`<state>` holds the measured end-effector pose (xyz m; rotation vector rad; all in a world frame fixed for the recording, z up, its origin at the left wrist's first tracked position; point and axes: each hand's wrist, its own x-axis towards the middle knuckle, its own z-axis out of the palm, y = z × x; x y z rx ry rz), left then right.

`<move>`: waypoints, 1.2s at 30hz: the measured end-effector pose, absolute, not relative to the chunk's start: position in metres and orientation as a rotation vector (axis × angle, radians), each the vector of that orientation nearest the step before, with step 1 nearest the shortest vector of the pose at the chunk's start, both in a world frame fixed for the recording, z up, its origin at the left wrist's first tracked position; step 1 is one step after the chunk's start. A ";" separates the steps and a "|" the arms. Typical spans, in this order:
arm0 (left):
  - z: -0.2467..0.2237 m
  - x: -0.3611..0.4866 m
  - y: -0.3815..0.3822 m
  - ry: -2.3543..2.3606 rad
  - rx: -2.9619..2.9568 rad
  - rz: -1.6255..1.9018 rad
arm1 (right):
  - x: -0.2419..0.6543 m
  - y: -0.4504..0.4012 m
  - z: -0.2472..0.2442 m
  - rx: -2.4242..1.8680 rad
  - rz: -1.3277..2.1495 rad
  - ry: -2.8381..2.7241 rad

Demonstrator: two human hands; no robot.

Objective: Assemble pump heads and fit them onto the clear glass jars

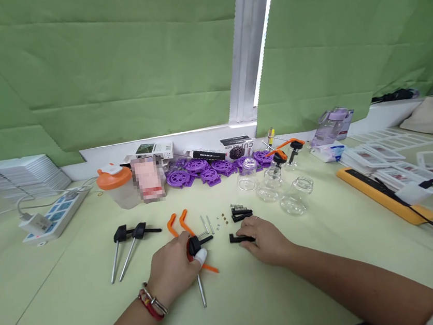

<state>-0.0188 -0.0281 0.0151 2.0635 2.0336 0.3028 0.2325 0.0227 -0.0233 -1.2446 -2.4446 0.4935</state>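
My left hand (176, 269) is closed around a black head (194, 245) with a metal rod (202, 292) pointing toward me; an orange lever (212, 269) sticks out beside it. My right hand (266, 240) pinches a small black bar (236, 238) at the table surface. Just beyond it lie black clips (242, 216) and a spring (239, 207). Between the hands, farther back, are thin silver pins (210, 224) and tiny brass-coloured pieces (225, 219). Two orange levers (172, 225) (185, 222) lie beyond my left hand. Two black-headed metal rods (114, 263) (128, 259) rest to its left.
Purple plastic parts (202, 170), an orange-lidded cup (119, 186) and boxes (155, 151) stand along the back. Glass jars (293, 203) are at centre right. Power strips (60, 214) (380, 195) with cables lie at both sides, near white trays (386, 156).
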 end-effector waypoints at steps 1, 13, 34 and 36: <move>0.017 -0.018 -0.029 2.063 2.089 0.251 | 0.237 0.024 -0.026 -1.243 0.518 -2.419; 0.026 0.011 -0.024 1.834 2.639 0.300 | 0.244 0.042 -0.028 -1.253 0.234 -2.483; 0.013 0.074 0.026 1.633 2.717 -0.097 | 0.253 0.047 -0.033 -1.279 0.506 -2.240; 0.013 0.071 0.025 1.648 2.717 -0.092 | 0.253 0.049 -0.036 -1.290 0.513 -2.230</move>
